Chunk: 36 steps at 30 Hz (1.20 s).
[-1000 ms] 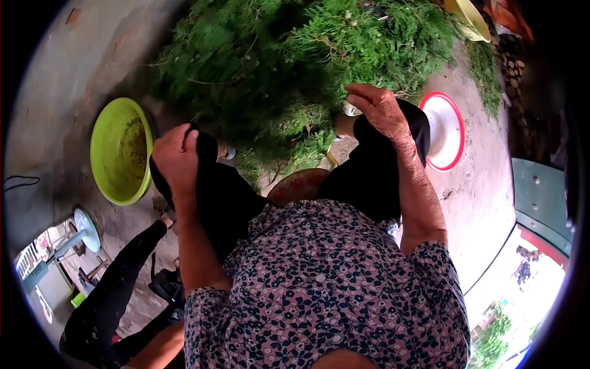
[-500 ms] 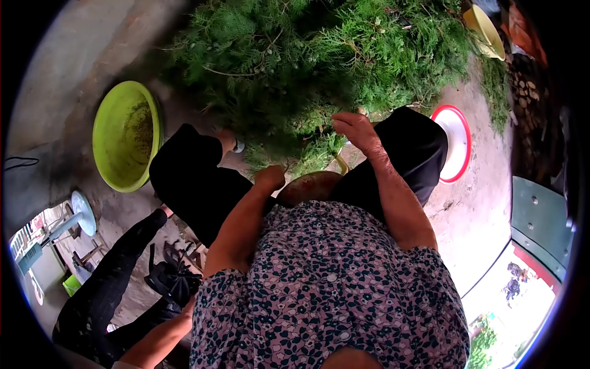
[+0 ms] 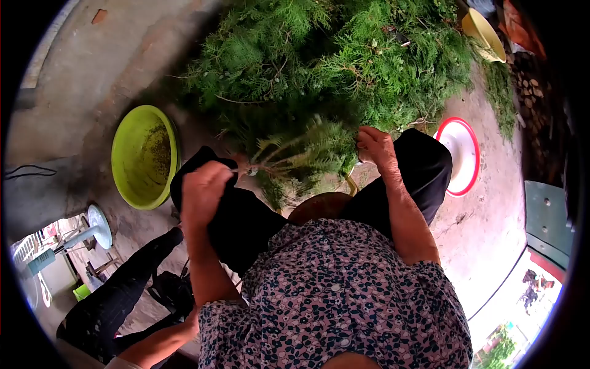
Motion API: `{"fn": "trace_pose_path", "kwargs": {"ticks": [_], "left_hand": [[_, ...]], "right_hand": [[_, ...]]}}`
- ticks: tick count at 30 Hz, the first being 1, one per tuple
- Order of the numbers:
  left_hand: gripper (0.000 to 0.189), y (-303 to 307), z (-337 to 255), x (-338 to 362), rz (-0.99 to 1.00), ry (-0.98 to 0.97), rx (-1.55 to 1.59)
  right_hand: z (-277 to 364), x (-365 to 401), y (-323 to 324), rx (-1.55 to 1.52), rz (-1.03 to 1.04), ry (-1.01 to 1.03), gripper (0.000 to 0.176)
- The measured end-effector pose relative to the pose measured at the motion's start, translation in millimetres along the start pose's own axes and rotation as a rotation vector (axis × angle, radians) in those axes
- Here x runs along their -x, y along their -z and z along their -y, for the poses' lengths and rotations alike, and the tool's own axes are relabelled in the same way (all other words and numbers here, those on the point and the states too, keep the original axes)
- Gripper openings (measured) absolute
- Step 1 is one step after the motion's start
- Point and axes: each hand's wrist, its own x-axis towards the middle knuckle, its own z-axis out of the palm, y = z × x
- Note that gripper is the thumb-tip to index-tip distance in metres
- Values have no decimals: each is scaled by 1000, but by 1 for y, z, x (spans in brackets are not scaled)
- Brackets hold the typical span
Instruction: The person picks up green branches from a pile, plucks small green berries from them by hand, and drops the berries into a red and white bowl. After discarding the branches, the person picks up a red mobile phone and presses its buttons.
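My left hand (image 3: pixel 206 187) is raised over my left knee, its fingers closed round the bare stem of a leafy evergreen branch (image 3: pixel 289 158). The branch fans out to the right in front of my knees, smeared by motion. Over my right thigh, my right hand (image 3: pixel 376 149) is closed, with its fingertips at the edge of the greenery; whatever it holds is hidden. A large heap of cut evergreen branches (image 3: pixel 369 67) lies just ahead of both hands. Between my thighs shows part of a brown, rounded object (image 3: pixel 316 208).
A lime-green basin (image 3: pixel 132 160) with small dark bits inside stands at left. To the right is a white basin with a red rim (image 3: pixel 474 157). A yellow basin (image 3: pixel 482 34) sits far right. Another person's dark-trousered leg (image 3: pixel 117 289) and a fan (image 3: pixel 98 226) are at lower left.
My left hand has risen and moved left and forward, now with a branch stem in it. My right hand has shifted slightly right and down in view. The whole view has tilted a little.
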Motion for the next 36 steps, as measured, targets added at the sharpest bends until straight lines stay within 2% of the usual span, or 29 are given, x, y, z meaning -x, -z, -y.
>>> {"fn": "trace_pose_path", "kwargs": {"ticks": [1,2,3,5,7,9,10,12,13,14,15,16,17,18,20,21,22,24,25,27,33,36], "left_hand": [[13,15,-12,1,-60,35,58],[12,28,-24,4,-160,-24,36],[11,40,-31,5,-244,-20,164],[12,65,-53,11,-403,-167,17],[16,87,-68,19,-535,-167,44],[17,74,-86,14,-858,-260,108],[17,72,-83,13,-853,-250,108],[17,68,-76,10,-808,-188,-82],[17,54,-67,0,-795,-220,-190],[18,33,-61,-9,-753,-201,-163],[19,23,-36,-21,-595,-101,-230],[21,8,-24,-29,-437,4,-120],[25,-4,-2,-38,-295,-80,-222],[28,-13,38,-48,-205,-306,-380],[27,-22,74,-54,-143,-261,-405],[27,-23,77,-55,-77,-224,-434],[27,-21,78,-57,-21,-106,-378],[28,-26,70,-64,-66,-145,-277],[29,-31,65,-67,-104,-191,-178],[28,-40,57,-69,-151,-188,-145],[28,-62,35,-61,-211,-134,-158],[27,-68,37,-59,-221,-126,-163]], "right_hand": [[-3,-1,2,6,-24,-58,32],[-4,-3,2,-4,-46,-67,33],[-2,-4,1,-7,-44,-68,33],[-1,-3,2,127,-52,-74,33],[-7,-1,0,65,-48,-83,33],[-12,-6,0,-55,-42,-60,33],[-19,-9,0,-84,-32,-86,33],[-13,-6,-1,-78,-17,-93,32],[-10,-6,-1,-75,-4,-88,31],[-17,-10,0,-43,1,-155,30],[-18,-10,-5,-41,2,-153,30],[-17,-8,-11,74,38,-72,28],[-19,-7,-15,190,73,8,26],[-45,-17,-19,209,192,117,24],[-17,-17,-40,768,454,105,26],[-19,-16,-53,833,554,71,28],[-24,-16,-65,899,658,41,31],[-47,-19,-88,1038,862,198,41],[-52,-20,-98,1040,869,203,41],[-40,-17,-120,1211,1006,71,47],[-76,-3,-145,1031,920,44,53],[-108,-12,-146,1113,906,38,54]]}}
